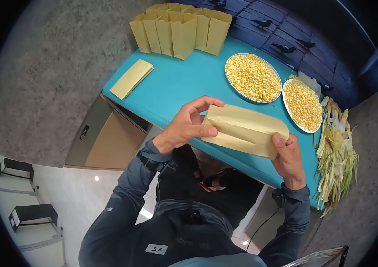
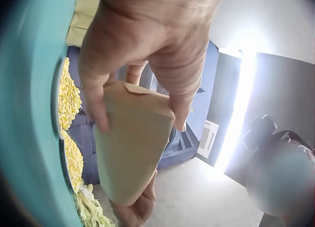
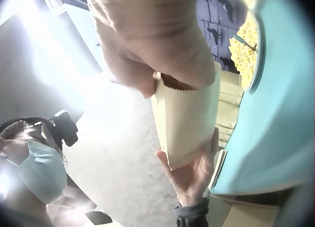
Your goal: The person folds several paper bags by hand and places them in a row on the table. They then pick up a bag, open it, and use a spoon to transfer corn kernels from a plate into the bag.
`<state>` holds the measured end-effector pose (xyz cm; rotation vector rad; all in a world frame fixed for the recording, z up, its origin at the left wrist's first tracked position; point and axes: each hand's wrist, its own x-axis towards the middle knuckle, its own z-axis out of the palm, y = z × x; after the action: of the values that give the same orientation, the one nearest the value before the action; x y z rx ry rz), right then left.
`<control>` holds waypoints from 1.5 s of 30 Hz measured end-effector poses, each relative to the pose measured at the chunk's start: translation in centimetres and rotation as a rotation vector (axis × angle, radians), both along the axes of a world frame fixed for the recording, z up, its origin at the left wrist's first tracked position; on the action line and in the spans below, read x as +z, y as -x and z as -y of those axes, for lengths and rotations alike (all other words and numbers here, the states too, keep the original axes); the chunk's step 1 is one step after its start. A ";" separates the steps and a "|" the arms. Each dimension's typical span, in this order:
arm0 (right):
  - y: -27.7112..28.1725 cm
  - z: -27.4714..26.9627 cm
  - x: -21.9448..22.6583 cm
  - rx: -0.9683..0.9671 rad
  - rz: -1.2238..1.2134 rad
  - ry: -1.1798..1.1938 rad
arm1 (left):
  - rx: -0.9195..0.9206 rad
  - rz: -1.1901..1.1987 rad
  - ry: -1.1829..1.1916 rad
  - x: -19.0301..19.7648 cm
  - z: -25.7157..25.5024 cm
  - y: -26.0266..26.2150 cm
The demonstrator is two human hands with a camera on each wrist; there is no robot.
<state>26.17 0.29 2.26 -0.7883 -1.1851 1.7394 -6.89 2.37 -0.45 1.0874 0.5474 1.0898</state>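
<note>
A tan paper bag [image 1: 246, 128], partly opened out, lies sideways between both hands above the front of the table. My left hand [image 1: 188, 124] grips its folded bottom end, thumb on the near side and fingers on the far side. At the other end my right hand [image 1: 288, 159] holds the bag by its mouth, thumb outside. The right wrist view shows the zigzag-cut rim [image 3: 179, 88] there, with the right fingers partly hidden inside the mouth. From the left wrist, the bag's bottom [image 2: 140, 96] sits between left thumb and fingers.
Several opened paper bags [image 1: 184, 35] stand upright at the back left of the teal table [image 1: 189, 78]. Flat folded bags [image 1: 132, 79] lie near its left edge. Two plates of corn kernels, one larger [image 1: 253, 78], one smaller [image 1: 302, 105], sit right, beside corn husks [image 1: 338, 153].
</note>
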 end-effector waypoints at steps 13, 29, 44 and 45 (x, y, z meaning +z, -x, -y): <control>-0.7 -0.6 0.8 -0.073 0.179 -0.199 | 0.048 0.086 -0.192 0.7 1.0 -0.2; 0.5 -1.0 3.3 0.002 0.233 -0.107 | 0.074 -0.056 -0.031 0.2 0.4 -0.3; 1.4 -4.0 5.4 0.046 0.457 -0.224 | 0.298 -0.193 -0.409 -2.0 0.5 1.3; 1.1 -4.4 4.9 0.050 0.449 -0.207 | 0.313 -0.226 -0.474 -2.0 0.4 1.5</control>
<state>25.03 4.69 7.17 -1.0613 -1.6654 1.4875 -8.40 1.96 -2.40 1.5892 0.6720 1.4225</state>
